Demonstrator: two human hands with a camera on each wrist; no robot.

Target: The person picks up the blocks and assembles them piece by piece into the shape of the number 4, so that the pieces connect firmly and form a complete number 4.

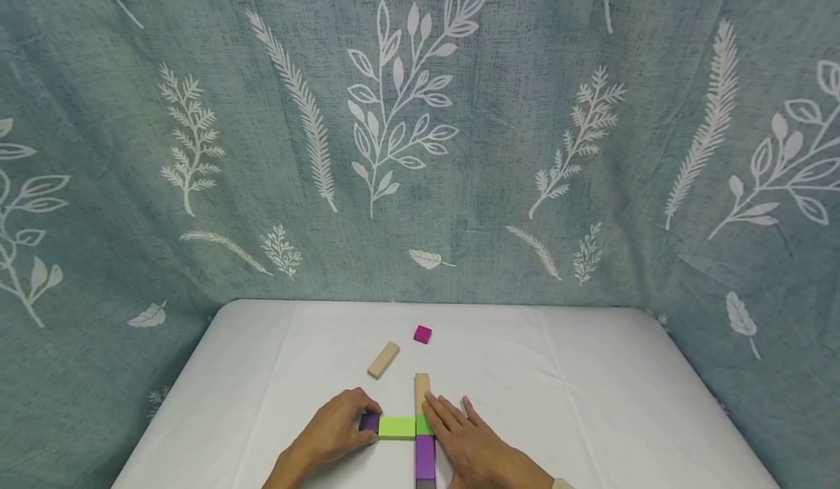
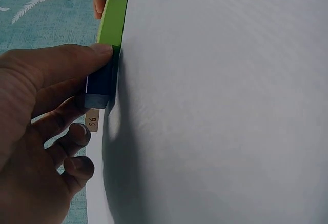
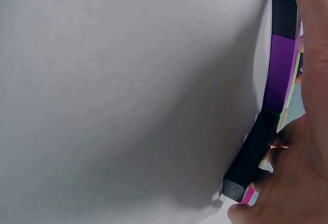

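My left hand (image 1: 336,427) pinches a dark purple block (image 1: 370,423) between thumb and fingers. This block's far end meets a lime-green block (image 1: 397,428), also plain in the left wrist view. The green block touches a column of blocks at a second green block (image 1: 424,426). Above that one lies a plain wooden block (image 1: 421,387); below it come a purple block (image 1: 425,458) and a dark grey block (image 1: 426,484). With fingers extended, my right hand (image 1: 475,441) rests along the column's right side, its fingertips touching the wooden and green blocks.
A loose wooden block (image 1: 383,360) lies slanted behind the column. Farther back sits a small magenta block (image 1: 423,334). Everything stands on a white-covered table (image 1: 590,387), with a leaf-patterned teal cloth (image 1: 472,183) hanging behind its far edge.
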